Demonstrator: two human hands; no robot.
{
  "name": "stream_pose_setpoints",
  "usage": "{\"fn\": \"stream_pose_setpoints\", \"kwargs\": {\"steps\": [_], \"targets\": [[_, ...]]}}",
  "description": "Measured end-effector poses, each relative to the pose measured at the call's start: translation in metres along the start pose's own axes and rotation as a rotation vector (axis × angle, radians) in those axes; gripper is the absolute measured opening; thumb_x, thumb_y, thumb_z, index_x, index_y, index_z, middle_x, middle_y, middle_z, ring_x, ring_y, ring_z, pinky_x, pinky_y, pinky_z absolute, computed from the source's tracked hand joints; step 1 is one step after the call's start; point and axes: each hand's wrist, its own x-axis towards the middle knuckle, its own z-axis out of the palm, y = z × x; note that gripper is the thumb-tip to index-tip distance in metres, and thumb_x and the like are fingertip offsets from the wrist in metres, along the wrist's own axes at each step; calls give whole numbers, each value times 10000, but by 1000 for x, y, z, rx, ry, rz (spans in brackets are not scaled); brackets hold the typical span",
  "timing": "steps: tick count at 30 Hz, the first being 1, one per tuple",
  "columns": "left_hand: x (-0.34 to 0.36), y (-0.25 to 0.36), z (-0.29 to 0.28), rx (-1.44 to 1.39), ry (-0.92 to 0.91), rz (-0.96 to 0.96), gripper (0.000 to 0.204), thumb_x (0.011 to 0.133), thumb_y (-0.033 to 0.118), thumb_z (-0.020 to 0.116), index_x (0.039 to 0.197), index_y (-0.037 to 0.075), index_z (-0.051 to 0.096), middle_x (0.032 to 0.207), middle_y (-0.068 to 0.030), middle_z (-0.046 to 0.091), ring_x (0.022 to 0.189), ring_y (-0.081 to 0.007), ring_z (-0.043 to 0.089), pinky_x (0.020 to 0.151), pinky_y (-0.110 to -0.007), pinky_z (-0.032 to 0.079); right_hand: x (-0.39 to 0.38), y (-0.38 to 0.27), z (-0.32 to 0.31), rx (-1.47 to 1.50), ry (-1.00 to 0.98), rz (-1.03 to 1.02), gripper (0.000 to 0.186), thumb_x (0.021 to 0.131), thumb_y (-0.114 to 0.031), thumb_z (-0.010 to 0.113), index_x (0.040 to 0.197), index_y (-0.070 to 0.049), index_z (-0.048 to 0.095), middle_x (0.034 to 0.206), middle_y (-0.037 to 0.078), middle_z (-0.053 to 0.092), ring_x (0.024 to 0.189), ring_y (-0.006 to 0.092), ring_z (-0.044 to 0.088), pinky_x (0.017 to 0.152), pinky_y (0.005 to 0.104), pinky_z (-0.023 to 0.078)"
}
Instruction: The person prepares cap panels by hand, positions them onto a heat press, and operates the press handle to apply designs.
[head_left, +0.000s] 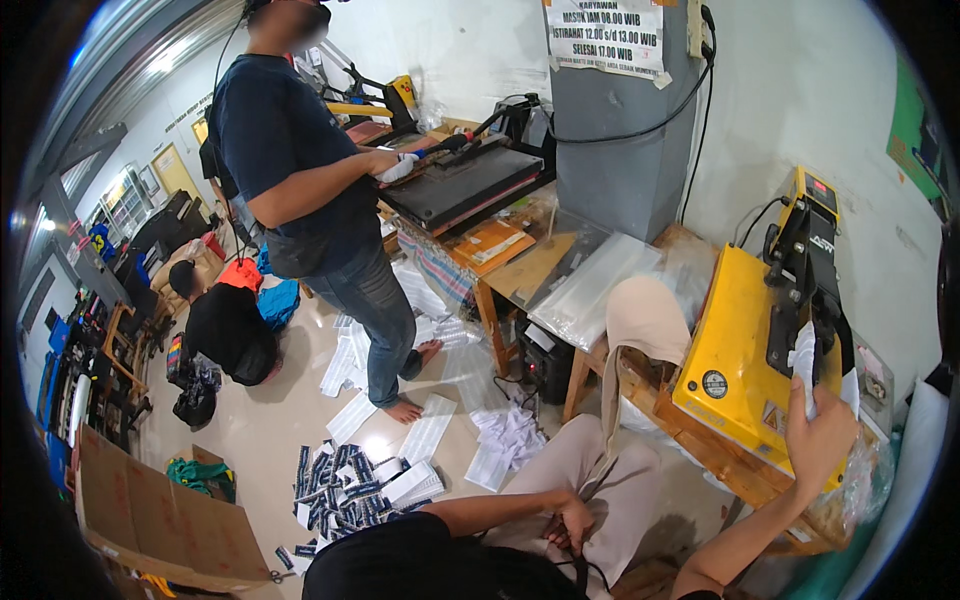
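At about four o'clock in the view, our right hand (818, 435) is raised to the yellow heat press (745, 355), fingers closed on a white paper sheet (803, 362) that lies by the press's black arm (805, 290). We judge the step to be placing or pulling that sheet at the press, so the next move calls for a steady grip and fingers kept away from the plate. Our left hand (570, 522), near six o'clock, rests loosely curled on our lap, holding nothing we can make out. Under the press sits the wooden table (700, 440). Toward ten o'clock a person in a dark shirt (290, 140) stands at a black press (465, 180), with paper strips (350, 480) scattered on the floor.
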Motion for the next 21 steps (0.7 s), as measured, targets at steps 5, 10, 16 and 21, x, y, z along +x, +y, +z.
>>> {"fn": "stream_pose_setpoints", "kwargs": {"steps": [5,10,16,21], "targets": [[0,4,2,-21,-20,-4,472,914,407,725,880,-64,718,753,-159,716,595,-254,711,541,-365,630,-2,-1,1,1,23,-11,556,933,-412,641,599,5,487,573,243,490,525,422,502,507,496,337],[-5,14,1,20,-24,-49,465,924,408,714,846,-50,712,714,-141,702,566,-231,693,529,-354,617,-3,0,-2,-24,7,3,522,917,-414,649,616,-3,535,610,234,543,583,432,555,542,515,374],[-9,9,9,-16,34,-43,483,928,414,709,792,-49,691,645,-118,657,524,-222,665,505,-372,599,-1,-6,-1,31,-2,12,521,915,-415,652,619,-1,539,602,233,540,582,429,561,538,510,376],[-22,18,9,-2,37,5,484,941,426,687,760,-23,685,630,-101,650,525,-211,661,488,-368,582,0,-5,-9,-1,-14,25,535,915,-418,654,608,3,532,591,233,534,569,428,554,536,512,377]]}}
